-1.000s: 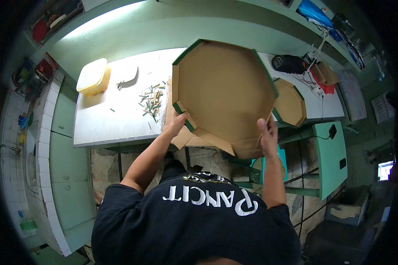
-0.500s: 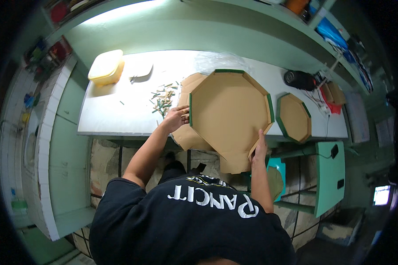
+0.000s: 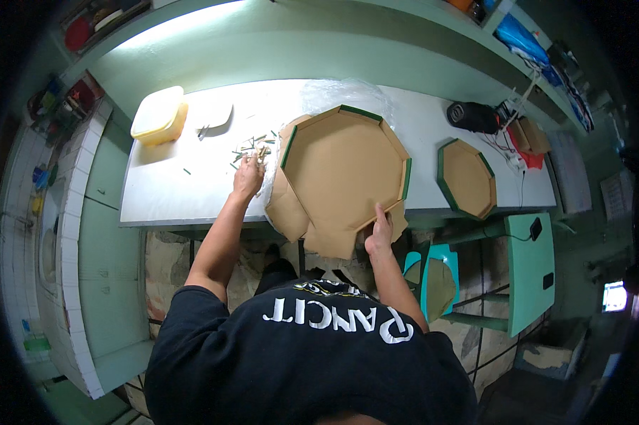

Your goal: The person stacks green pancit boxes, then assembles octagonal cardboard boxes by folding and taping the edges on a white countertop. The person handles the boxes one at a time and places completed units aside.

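A large octagonal cardboard tray rests on the white table, some of its raised rim edged in green. Its near flaps hang past the table's front edge. My right hand grips the near right rim, thumb on top, with the fingers hidden underneath. To the tray's left, my left hand reaches into a loose pile of short green and brown strips. Its fingers are drawn together among the strips, and whatever they hold is too small to make out. Under the tray's left side lies a brown cardboard sheet.
A smaller octagonal tray lies on the right, beyond it a black cylindrical speaker and cables. Clear plastic is behind the big tray. A yellow lidded tub stands at left. A turquoise stool is below the table.
My left hand has let go of the big tray's left rim and moved left into the strips. The tray has come down and left, with my right hand still on it.
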### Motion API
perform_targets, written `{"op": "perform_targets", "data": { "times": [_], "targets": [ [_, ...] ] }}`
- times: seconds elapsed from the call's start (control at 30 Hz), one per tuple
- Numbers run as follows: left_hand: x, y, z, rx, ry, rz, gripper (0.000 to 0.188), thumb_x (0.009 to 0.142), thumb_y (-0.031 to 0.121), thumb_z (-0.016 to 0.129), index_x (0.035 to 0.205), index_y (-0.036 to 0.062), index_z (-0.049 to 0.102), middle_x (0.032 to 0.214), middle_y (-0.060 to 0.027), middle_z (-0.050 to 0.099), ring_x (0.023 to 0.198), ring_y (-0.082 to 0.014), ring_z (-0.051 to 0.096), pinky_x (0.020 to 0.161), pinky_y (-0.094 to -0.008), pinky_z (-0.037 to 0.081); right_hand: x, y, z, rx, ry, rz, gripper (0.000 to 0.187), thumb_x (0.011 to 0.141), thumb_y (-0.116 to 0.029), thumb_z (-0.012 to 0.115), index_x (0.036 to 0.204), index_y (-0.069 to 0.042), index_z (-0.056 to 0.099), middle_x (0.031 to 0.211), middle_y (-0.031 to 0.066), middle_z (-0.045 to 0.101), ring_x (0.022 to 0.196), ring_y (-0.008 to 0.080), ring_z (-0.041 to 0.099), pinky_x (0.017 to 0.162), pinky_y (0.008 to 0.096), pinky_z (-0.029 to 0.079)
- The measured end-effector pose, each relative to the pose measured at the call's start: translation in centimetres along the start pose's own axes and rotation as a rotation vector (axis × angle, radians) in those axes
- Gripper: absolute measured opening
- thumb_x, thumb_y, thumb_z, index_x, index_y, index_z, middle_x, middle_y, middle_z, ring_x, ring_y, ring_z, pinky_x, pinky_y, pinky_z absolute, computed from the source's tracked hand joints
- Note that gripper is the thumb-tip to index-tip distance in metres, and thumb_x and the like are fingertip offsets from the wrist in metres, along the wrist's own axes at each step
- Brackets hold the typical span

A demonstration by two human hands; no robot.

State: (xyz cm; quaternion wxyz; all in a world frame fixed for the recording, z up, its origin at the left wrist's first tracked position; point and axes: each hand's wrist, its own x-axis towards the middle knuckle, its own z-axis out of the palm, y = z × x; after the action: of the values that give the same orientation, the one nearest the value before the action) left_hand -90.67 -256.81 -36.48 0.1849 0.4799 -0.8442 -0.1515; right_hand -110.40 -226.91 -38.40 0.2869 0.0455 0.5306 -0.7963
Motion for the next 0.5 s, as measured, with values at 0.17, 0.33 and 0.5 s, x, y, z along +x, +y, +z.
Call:
{"op": "perform_targets", "data": {
  "times": [0.17, 0.33, 0.5],
  "targets": [
    [-2.9, 2.5, 0.1, -0.065, -0.221, 0.735, 0.052, 0.083, 0.016, 0.064, 0.133, 0.0176, 0.052, 0.143, -0.0121, 0.041, 0.133, -0.0311, 0.038, 0.108, -0.0571, 0.027, 0.3, -2.6, -2.4, -1.187, -0.141, -0.871, 0.047, 0.087, -0.006, 0.056, 0.134, -0.008, 0.049, 0.135, 0.0176, 0.045, 0.127, 0.0349, 0.041, 0.109, 0.0453, 0.030],
    [-5.3, 5.2, 1.2, -0.119, -0.384, 1.030, 0.019, 0.083, 0.030, 0.067, 0.094, 0.0150, 0.070, 0.100, -0.0028, 0.067, 0.114, -0.0243, 0.055, 0.107, -0.0512, 0.029, 1.1, -4.3, -3.1, -1.513, -0.740, -1.008, 0.027, 0.083, -0.015, 0.063, 0.109, -0.010, 0.067, 0.109, 0.0104, 0.061, 0.113, 0.0303, 0.053, 0.107, 0.0476, 0.033],
    [-6.3, 6.1, 2.3, -0.173, -0.405, 1.052, 0.020, 0.084, 0.033, 0.064, 0.092, 0.0158, 0.070, 0.093, 0.0002, 0.068, 0.099, -0.0201, 0.060, 0.099, -0.0441, 0.037, 3.2, -4.8, -1.9, -1.378, -0.770, -0.944, 0.015, 0.085, -0.021, 0.063, 0.089, -0.007, 0.064, 0.090, 0.0097, 0.062, 0.095, 0.0280, 0.058, 0.104, 0.0462, 0.035]
  ]
}}
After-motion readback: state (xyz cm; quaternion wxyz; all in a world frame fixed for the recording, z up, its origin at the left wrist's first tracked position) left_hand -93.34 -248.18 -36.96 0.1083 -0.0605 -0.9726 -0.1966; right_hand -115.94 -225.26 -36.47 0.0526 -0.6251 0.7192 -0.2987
